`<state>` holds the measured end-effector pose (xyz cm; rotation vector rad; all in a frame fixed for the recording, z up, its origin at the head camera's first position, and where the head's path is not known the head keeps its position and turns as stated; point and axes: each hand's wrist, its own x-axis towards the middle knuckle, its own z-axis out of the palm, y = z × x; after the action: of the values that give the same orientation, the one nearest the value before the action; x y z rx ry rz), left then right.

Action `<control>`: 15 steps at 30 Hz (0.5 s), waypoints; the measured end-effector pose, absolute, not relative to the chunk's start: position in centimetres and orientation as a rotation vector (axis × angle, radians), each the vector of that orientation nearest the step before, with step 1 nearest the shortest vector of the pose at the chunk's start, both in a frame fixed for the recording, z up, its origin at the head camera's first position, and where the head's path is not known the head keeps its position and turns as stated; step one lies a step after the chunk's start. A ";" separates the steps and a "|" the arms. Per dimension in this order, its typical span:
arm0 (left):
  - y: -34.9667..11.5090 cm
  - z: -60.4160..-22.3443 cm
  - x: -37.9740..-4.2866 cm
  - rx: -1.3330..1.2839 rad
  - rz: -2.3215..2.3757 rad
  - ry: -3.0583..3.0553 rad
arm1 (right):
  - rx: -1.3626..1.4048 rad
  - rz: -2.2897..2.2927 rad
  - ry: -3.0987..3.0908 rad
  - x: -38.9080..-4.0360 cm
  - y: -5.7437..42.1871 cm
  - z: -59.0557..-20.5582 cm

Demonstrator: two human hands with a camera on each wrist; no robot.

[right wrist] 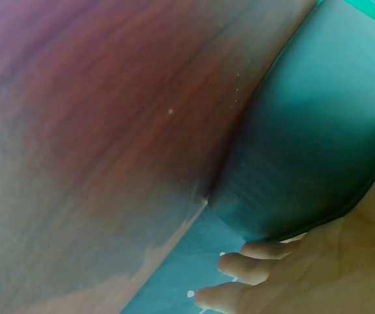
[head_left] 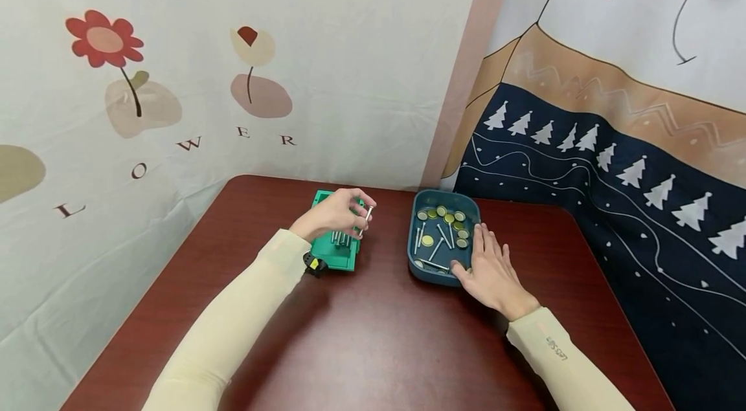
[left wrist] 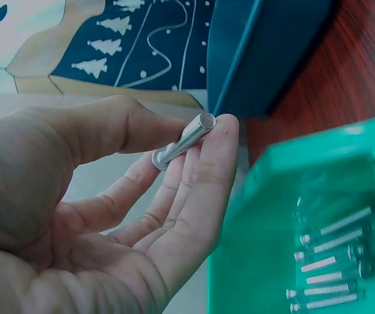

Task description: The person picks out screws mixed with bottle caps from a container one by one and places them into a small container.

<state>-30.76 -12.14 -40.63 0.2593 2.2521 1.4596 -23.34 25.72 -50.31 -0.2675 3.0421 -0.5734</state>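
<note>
My left hand (head_left: 340, 211) pinches a silver bolt (left wrist: 186, 141) between thumb and fingertips, above the right side of the green bin (head_left: 344, 261). In the left wrist view the bolt's threaded end points up toward the camera. Several similar bolts (left wrist: 331, 289) lie side by side inside the bin. My right hand (head_left: 494, 274) rests along the right rim of the dark blue tray (head_left: 432, 278), fingers extended and thumb at its near right corner. Loose bolts (head_left: 435, 248) and several round metal caps (head_left: 428, 241), some gold and some pale inside, lie in the tray.
Bin and tray stand side by side near the back edge of the reddish-brown table (head_left: 373, 340). A pale printed curtain (head_left: 361, 74) hangs behind it, and a navy tree-patterned cloth (head_left: 612, 204) covers the right side.
</note>
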 end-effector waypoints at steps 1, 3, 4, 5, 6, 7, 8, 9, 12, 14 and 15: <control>-12.4 -40.7 -30.9 0.254 1.461 2.256 | -0.264 -0.575 3.041 -23.3 25.7 -50.3; -12.8 -40.8 -31.0 0.249 1.453 2.269 | -0.259 -0.573 3.039 -23.4 25.7 -50.2; -13.0 -40.8 -31.0 0.246 1.451 2.275 | -0.259 -0.573 3.040 -23.4 25.7 -50.2; -13.2 -40.9 -31.0 0.244 1.448 2.281 | -0.259 -0.569 3.040 -23.4 25.7 -50.2; -13.4 -40.9 -31.1 0.246 1.444 2.285 | -0.263 -0.567 3.044 -23.4 25.8 -50.2; -13.6 -41.0 -31.1 0.249 1.440 2.290 | -0.266 -0.565 3.047 -23.4 25.7 -50.2; -13.8 -41.0 -31.1 0.247 1.432 2.300 | -0.268 -0.560 3.051 -23.4 25.7 -50.3; -14.0 -41.1 -31.1 0.248 1.426 2.307 | -0.269 -0.560 3.053 -23.5 25.7 -50.3; -14.6 -41.5 -31.3 0.244 1.398 2.336 | -0.275 -0.554 3.057 -23.4 25.7 -50.3; -14.9 -41.7 -31.4 0.229 1.385 2.351 | -0.274 -0.553 3.057 -23.5 25.7 -50.3; -15.1 -41.9 -31.4 0.224 1.380 2.356 | -0.277 -0.554 3.057 -23.4 25.7 -50.2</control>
<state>-31.44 -15.08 -41.86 0.2243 2.3562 1.3799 -23.45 25.74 -50.25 -0.2772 3.0570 -0.5537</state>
